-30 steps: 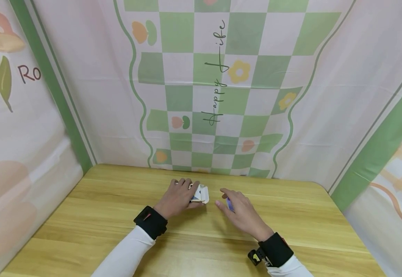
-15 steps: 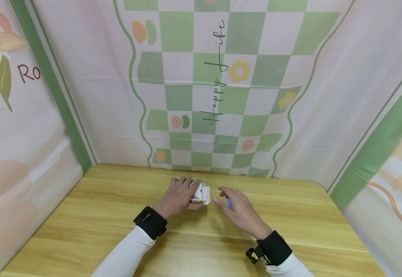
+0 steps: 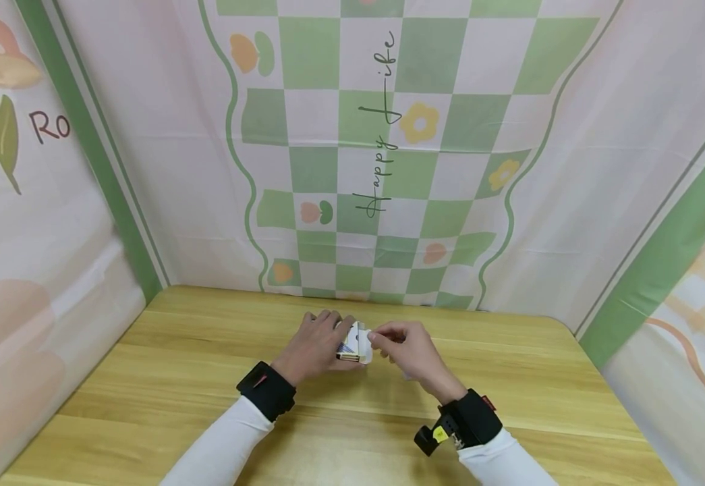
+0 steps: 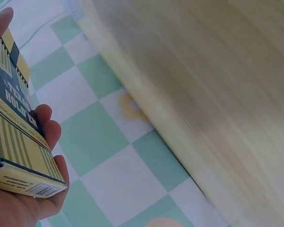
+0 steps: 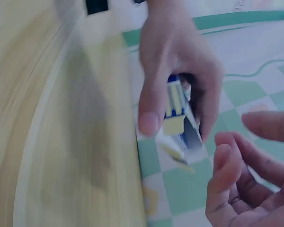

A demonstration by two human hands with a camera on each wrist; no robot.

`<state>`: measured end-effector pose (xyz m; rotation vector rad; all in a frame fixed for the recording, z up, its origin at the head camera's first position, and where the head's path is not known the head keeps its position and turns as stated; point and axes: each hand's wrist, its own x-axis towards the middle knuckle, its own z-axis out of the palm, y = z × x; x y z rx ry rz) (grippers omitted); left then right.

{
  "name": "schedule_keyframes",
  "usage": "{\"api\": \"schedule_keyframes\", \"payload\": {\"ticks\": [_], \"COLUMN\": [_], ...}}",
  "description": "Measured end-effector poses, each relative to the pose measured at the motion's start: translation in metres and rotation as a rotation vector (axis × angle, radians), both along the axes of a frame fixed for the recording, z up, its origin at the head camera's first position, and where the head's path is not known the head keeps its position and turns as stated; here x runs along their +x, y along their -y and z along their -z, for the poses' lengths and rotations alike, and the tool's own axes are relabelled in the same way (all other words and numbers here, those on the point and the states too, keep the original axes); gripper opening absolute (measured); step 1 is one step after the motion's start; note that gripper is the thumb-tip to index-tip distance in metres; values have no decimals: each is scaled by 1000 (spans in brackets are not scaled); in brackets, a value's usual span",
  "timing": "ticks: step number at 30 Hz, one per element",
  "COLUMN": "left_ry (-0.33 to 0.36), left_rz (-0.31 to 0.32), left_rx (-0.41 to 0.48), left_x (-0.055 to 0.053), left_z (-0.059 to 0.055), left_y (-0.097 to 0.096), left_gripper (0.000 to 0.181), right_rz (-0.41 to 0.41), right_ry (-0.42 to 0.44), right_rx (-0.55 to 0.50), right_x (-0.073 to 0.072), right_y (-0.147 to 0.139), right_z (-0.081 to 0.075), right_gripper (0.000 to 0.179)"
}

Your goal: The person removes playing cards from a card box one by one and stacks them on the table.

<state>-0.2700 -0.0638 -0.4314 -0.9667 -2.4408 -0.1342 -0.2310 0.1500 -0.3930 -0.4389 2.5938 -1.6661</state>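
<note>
My left hand (image 3: pixel 316 341) grips a playing-card box (image 3: pixel 349 347), its white end flap open toward the right. In the left wrist view, the box (image 4: pixel 21 123) shows cream and navy stripes and "Texas Hold'em" lettering, with fingers along its sides. Inside the open end, a blue-patterned card back (image 5: pixel 182 138) shows in the right wrist view. My right hand (image 3: pixel 413 351) is beside the flap, its thumb and index fingertips right at the flap's edge. From the right wrist, the right hand (image 5: pixel 255 179) has bent fingers with the thumb apart. A pale bluish piece (image 3: pixel 409 377) shows partly beneath it.
The wooden table (image 3: pixel 206 378) carries both forearms. Behind it hangs a green-checked cloth (image 3: pixel 364 169), close to the far table edge. Black bands (image 3: pixel 265 390) are on both wrists, and a small camera (image 3: pixel 427 440) sticks out from the right one.
My right hand has moved left to the box flap and turned, bringing thumb and index closer together. The blue-patterned piece by it is now mostly hidden. The left hand and box shifted slightly.
</note>
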Motion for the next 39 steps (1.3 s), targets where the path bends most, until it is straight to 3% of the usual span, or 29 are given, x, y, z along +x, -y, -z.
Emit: {"api": "schedule_keyframes", "payload": {"ticks": [4,13,24,31,39], "left_ry": [-7,2,-19,-16,-9], "left_rz": [28,77,116,125,123], "left_rx": [16,18,26,30,48], "left_x": [2,3,4,4,5], "left_z": [-1,-2,-2,-3,-5], "left_y": [-2,-4,-5,-6,-5], "left_gripper": [77,78,80,80,80], "right_rz": [1,16,21,21,-34], "right_ry": [123,199,214,156,163], "right_rx": [-86,-66,-1,52,22], "right_x": [-3,-14,-20,-18,-17], "right_y": [3,3,1,1,-7], "right_z": [-3,4,7,7,6], "right_gripper": [31,23,23,21,23]}}
